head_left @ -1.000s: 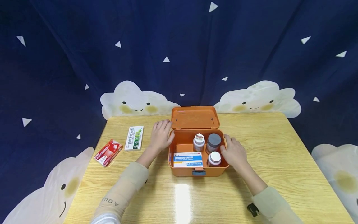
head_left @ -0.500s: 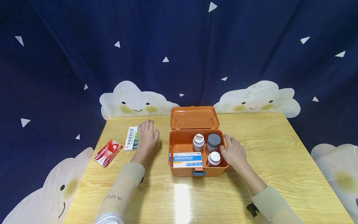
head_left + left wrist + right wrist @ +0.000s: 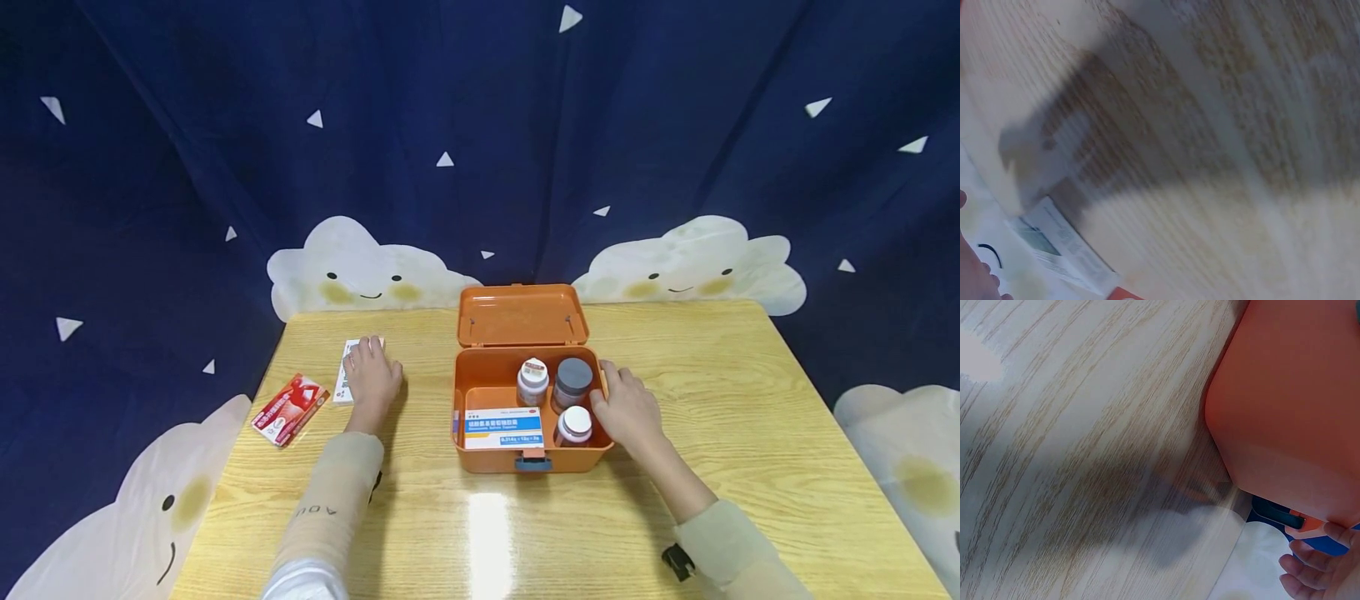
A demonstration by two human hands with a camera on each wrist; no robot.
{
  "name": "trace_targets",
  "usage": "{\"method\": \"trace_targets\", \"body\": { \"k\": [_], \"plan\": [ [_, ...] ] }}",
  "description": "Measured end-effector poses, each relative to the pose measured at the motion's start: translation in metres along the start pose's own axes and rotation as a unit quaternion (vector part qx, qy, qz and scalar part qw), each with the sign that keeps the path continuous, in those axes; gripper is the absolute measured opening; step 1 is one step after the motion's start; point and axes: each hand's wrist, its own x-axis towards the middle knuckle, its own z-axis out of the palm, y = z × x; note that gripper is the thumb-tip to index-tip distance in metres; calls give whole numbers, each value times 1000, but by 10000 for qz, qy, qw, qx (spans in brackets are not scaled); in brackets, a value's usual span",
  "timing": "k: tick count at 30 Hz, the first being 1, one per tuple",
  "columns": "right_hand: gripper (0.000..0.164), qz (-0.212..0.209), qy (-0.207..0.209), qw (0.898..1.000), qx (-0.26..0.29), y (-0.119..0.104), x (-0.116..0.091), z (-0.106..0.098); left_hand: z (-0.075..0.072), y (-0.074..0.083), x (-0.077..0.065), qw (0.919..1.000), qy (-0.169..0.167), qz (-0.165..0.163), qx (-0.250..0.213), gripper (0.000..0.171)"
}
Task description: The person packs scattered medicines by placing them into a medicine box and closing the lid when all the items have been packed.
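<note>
My left hand (image 3: 372,377) is over a white medicine box (image 3: 342,387) lying on the table, covering its right part. In the left wrist view, the fingers (image 3: 975,281) show at the left edge, apart from that medicine box (image 3: 1063,244). At the right wall of an orange medicine case (image 3: 480,460) rests my right hand (image 3: 628,407), its fingertips at the rim. Loosely spread fingers (image 3: 1310,575) lie beside the case in the right wrist view. Inside the case are a blue-and-white medicine box (image 3: 502,428), two white-capped bottles (image 3: 532,382) and a grey-lidded jar (image 3: 573,379).
A red medicine box (image 3: 291,410) lies left of the white one. The case's lid (image 3: 522,315) stands raised at the back, and a dark latch (image 3: 533,463) is on its front. Behind the wooden table (image 3: 735,417) hangs a dark blue curtain (image 3: 510,125).
My left hand has moved left from the case's left rim to over the white medicine box. The right hand has stayed at the case.
</note>
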Motion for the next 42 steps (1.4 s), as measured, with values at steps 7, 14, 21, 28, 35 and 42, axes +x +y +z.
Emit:
{"method": "trace_targets", "body": {
  "k": [7,14,21,28,35,42],
  "plan": [
    [51,9,7,10000,12,1,0,0,3,-13,-1,9970,-488,-601,16,64],
    [51,-6,106,9999,2,1,0,2,5,-21,0,9911,-758,-1058,-275,77],
    [51,2,76,10000,51,0,0,0,3,-24,5,9827,-977,-1499,-486,88],
    [51,10,0,10000,45,-1,0,-1,2,-25,4,9688,-1057,-2023,-971,89],
    [51,7,15,10000,40,-1,0,-1,1,-24,4,9629,-1132,-2158,-1159,89],
    [51,29,-18,10000,60,0,0,0,0,-20,4,9579,-1162,-2300,-1263,89]
  ]
}}
